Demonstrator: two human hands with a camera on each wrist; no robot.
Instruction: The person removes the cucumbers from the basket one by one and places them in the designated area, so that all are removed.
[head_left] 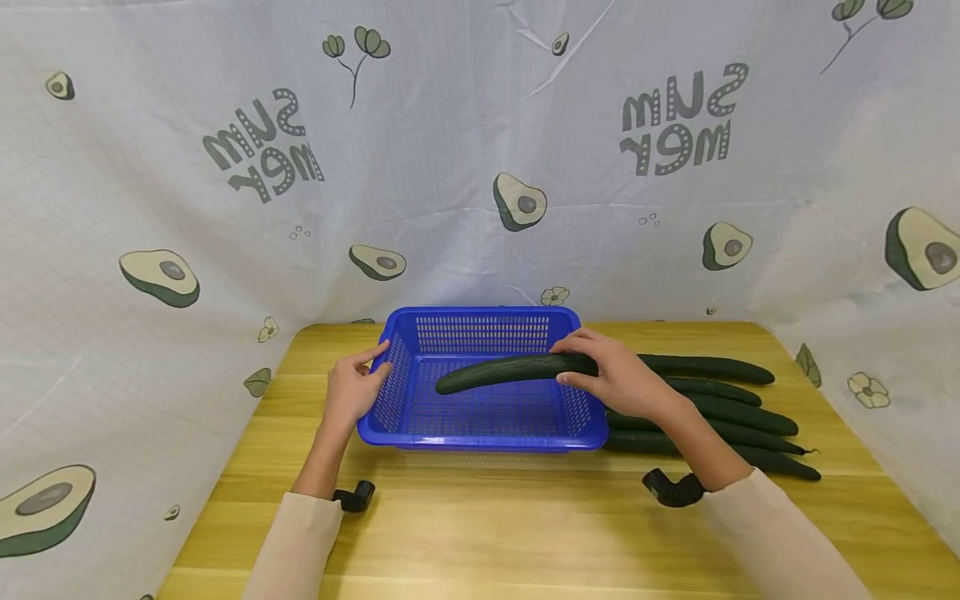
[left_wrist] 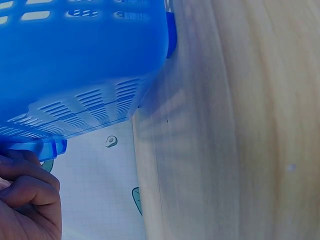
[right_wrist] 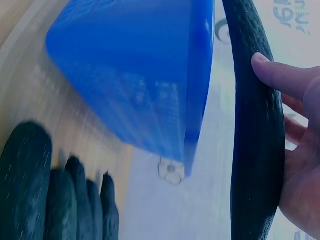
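My right hand [head_left: 618, 379] grips a long dark green cucumber [head_left: 502, 372], thumb on one side and fingers on the other. The cucumber lies nearly level above the blue plastic basket [head_left: 480, 442], its free end pointing left over the opening. In the right wrist view, the held cucumber [right_wrist: 257, 135] is apart from the basket's rim [right_wrist: 200, 75]. Where its other end lies behind my hand is hard to tell. My left hand [head_left: 354, 387] holds the basket's left rim; in the left wrist view its curled fingers [left_wrist: 32, 190] are at the rim.
Several cucumbers [head_left: 750, 410] lie side by side on the wooden table [head_left: 487, 525], right of the basket. A pale curtain [head_left: 450, 167] printed with avocados hangs behind and beside the table. Black wrist devices [head_left: 675, 489] sit by both forearms.
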